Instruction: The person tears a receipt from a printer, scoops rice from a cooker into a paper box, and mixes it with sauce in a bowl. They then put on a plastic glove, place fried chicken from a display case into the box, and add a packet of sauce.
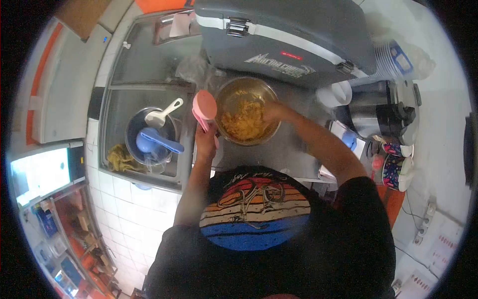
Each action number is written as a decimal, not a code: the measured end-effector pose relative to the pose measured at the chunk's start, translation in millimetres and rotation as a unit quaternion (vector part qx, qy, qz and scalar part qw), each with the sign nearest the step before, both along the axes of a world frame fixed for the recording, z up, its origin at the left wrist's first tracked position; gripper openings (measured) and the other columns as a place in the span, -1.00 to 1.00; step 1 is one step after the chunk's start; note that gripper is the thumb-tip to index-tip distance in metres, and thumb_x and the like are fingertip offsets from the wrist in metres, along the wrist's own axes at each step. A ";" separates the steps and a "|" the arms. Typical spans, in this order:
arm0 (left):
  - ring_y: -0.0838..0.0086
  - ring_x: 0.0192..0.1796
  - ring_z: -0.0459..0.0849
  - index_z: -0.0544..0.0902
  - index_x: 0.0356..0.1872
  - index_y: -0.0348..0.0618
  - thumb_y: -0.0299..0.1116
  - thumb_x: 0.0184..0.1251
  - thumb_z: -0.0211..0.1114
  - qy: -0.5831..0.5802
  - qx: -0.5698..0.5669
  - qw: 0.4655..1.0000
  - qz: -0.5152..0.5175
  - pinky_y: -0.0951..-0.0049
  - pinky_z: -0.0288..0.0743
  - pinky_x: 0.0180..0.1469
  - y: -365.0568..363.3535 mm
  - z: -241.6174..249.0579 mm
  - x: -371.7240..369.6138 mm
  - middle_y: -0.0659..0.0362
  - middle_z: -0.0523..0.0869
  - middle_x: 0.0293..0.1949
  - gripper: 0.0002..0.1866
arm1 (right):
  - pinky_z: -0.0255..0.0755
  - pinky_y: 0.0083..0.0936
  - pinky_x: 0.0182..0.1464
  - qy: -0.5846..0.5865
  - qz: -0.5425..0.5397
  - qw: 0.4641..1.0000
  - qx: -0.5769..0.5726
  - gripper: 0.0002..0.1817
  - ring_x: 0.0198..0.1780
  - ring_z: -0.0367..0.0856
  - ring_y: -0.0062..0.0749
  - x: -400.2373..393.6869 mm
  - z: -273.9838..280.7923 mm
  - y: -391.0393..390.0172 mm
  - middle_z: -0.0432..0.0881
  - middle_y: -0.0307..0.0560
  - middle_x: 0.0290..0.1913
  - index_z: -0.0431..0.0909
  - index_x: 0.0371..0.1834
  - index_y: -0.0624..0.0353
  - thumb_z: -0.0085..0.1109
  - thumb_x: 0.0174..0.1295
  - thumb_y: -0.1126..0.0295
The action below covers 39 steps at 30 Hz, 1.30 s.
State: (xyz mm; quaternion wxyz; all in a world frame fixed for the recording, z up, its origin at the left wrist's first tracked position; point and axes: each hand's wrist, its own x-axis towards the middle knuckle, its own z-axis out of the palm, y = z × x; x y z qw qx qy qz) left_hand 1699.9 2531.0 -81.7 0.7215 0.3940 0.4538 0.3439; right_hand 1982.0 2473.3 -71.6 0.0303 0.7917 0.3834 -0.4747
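Observation:
My left hand (206,140) is closed around the handle of a pink round-headed press (204,105), held upright just left of a metal bowl (221,95). The press head is level with the bowl's rim. Inside the bowl lies a yellow, crumbly food mass (245,121). My right hand (272,112) reaches over the bowl's right rim and touches this food; its fingers are too blurred to make out.
On the left, a sink (112,99) holds a dark bowl (130,130) with a white scoop (157,117) and a blue press-like tool (146,141). Yellow-green cloth (119,158) lies beside it. A grey cooler box (284,40) stands behind; a pot (366,112) is at right.

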 end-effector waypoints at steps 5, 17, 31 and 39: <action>0.56 -0.24 0.56 0.52 -0.10 -0.20 -0.55 0.24 0.24 -0.003 0.016 1.000 0.009 0.52 0.44 -0.15 -0.5 -4.2 0.6 0.27 0.59 -0.26 -0.79 | 0.39 -0.35 -0.39 0.255 -0.309 0.911 0.101 -0.76 -0.43 0.50 -0.32 -36.4 0.3 -24.5 0.54 -0.03 -0.45 0.60 -0.24 0.24 0.27 0.00 0.41; 0.58 -0.30 0.55 0.54 -0.15 -0.15 -0.52 0.25 0.25 -0.040 -0.005 0.999 -0.015 0.51 0.44 -0.21 1.3 -11.8 -3.7 0.30 0.58 -0.31 -0.83 | 0.50 -0.14 -0.22 0.161 -0.427 0.861 0.224 -0.70 -0.20 0.63 -0.21 -14.4 15.8 -27.7 0.61 0.09 -0.23 0.60 -0.17 0.29 0.19 0.18 0.26; 0.60 -0.30 0.48 0.52 -0.12 -0.16 -0.30 0.34 0.25 -0.026 -0.007 0.999 -0.020 0.54 0.36 -0.30 -3.0 -9.6 -3.5 0.31 0.57 -0.29 -0.79 | 0.50 -0.08 -0.10 -0.164 -0.022 0.978 0.128 -0.68 -0.16 0.67 0.00 -31.5 89.5 31.4 0.69 0.17 -0.28 0.68 -0.30 0.27 0.25 -0.05 0.25; 0.53 -0.25 0.57 0.51 -0.14 -0.18 -0.50 0.25 0.23 -0.001 -0.014 1.000 -0.004 0.47 0.47 -0.21 1.7 -14.6 -3.8 0.24 0.59 -0.27 -0.83 | 0.51 -0.09 -0.15 -0.071 -0.011 0.953 0.293 -0.64 -0.18 0.68 0.01 -50.1 -33.1 18.7 0.69 0.18 -0.23 0.65 -0.20 0.30 0.23 -0.03 0.28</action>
